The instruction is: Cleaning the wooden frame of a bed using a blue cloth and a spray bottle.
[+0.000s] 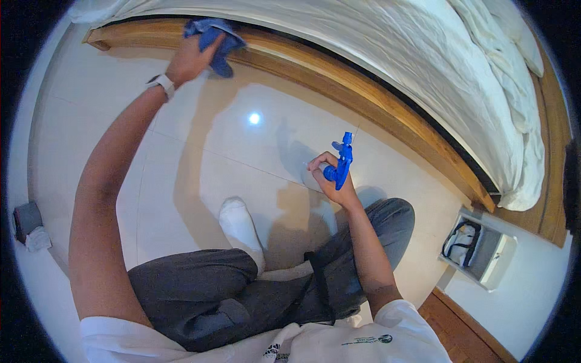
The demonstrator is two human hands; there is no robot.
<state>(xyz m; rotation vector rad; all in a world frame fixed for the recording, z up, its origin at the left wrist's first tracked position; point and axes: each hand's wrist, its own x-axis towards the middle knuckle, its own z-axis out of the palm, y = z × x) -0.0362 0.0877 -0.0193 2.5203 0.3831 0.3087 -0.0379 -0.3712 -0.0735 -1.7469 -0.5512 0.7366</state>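
My left hand (pixel 193 59) is closed around a blue cloth (pixel 222 50) and presses it against the wooden rail of a bed frame (pixel 290 56), near the rail's left end. Part of the cloth hangs down over the rail's side. A white watch band circles that wrist. My right hand (pixel 333 179) grips a spray bottle by its neck, just below the blue trigger head (pixel 343 161). Most of the bottle's body is hidden by the hand. The spray head sits over the tiled floor, apart from the bed rail.
A white sheet (pixel 408 68) covers the mattress and hangs near the rail. Pale floor tiles (pixel 168 149) lie between my legs and the bed. An open drawer (pixel 476 247) at right holds a black-trimmed bag. A dark grey box (pixel 28 221) stands by the left wall.
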